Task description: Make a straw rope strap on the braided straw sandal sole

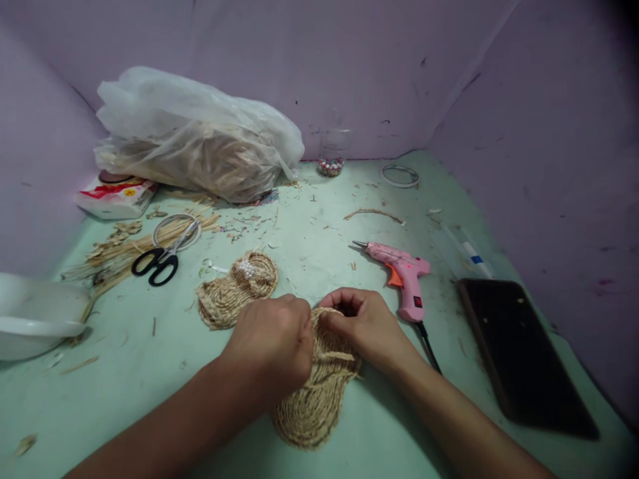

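Note:
A braided straw slipper (312, 412) lies on the table in front of me, its toe end pointing away and a strip of straw running across its middle. My right hand (367, 329) pinches the toe end's upper right edge between thumb and fingers. Closed like a fist, my left hand (279, 339) presses against the slipper's left side; whatever its fingers grip is hidden. Just beyond that hand rests a second, smaller-looking straw slipper (222, 299) with a strap and a cluster of white beads (248, 269).
To the right are a pink glue gun (399, 263) with its cord and a dark phone (524, 352). Black-handled scissors (167, 256), a white bowl (40, 313) and straw scraps lie left. Behind stand a plastic bag (200, 133) and a cup of beads (332, 163).

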Demonstrator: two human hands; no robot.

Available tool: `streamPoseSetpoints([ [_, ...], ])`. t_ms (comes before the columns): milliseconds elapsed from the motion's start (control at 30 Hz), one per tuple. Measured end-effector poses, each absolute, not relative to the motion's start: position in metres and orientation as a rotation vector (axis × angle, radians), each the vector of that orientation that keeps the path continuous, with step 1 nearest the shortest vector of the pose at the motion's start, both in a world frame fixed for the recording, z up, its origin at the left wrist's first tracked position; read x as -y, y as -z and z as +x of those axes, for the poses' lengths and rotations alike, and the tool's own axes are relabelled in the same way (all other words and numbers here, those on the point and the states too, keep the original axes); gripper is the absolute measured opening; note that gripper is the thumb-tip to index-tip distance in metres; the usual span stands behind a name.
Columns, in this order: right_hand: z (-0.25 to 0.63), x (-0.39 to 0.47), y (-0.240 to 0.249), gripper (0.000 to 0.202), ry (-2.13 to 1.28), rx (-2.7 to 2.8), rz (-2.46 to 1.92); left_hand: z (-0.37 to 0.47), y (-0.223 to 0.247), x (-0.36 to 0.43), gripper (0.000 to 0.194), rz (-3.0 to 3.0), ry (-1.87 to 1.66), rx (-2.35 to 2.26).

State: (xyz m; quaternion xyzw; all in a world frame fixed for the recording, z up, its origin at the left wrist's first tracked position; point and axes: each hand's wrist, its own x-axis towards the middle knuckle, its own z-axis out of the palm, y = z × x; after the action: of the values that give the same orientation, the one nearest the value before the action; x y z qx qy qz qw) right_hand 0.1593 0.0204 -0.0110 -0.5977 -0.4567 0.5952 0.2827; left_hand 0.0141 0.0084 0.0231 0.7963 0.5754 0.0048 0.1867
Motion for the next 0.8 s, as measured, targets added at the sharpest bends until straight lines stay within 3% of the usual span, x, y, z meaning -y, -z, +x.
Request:
streamPoseSetpoints([
  [600,0.159,-0.018,0.014,0.01,-1.544,1.338,-1.579,0.022,-0.012,-0.002,0.018,1.969,-0.166,-1.854],
  [800,0.161,-0.018,0.017,0.005,-1.528,1.364,-1.464,0.024,-0.011,-0.002,0.019,1.797,-0.278,-1.703],
])
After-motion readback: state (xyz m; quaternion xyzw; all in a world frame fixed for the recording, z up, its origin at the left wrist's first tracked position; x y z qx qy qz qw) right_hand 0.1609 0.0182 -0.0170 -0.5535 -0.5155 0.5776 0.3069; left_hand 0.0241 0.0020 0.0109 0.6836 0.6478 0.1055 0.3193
